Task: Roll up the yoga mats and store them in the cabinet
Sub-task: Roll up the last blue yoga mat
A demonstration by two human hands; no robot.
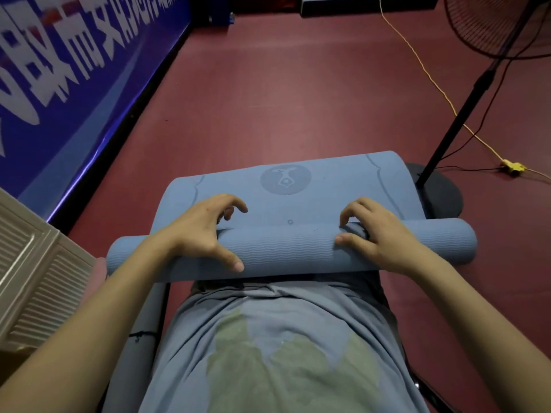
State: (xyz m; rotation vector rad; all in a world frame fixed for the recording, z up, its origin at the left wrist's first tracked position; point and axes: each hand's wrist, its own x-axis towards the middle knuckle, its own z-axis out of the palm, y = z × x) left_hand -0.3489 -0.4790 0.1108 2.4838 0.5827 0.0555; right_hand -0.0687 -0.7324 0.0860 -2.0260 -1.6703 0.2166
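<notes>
Nearly rolled yoga mat [290,248]; open floor [298,99] beyond

Both my bare forearms reach forward side by side. My left hand [208,231] arches with fingers [235,205] curled and thumb stretched back toward me; my right hand [378,234] mirrors it, fingers clawed, thumb pointing inward.

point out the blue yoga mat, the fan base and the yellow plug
blue yoga mat [286,248]: head view, on the rolled part.
fan base [441,198]: head view, on the dark round foot.
yellow plug [513,167]: head view, on its body.
</notes>
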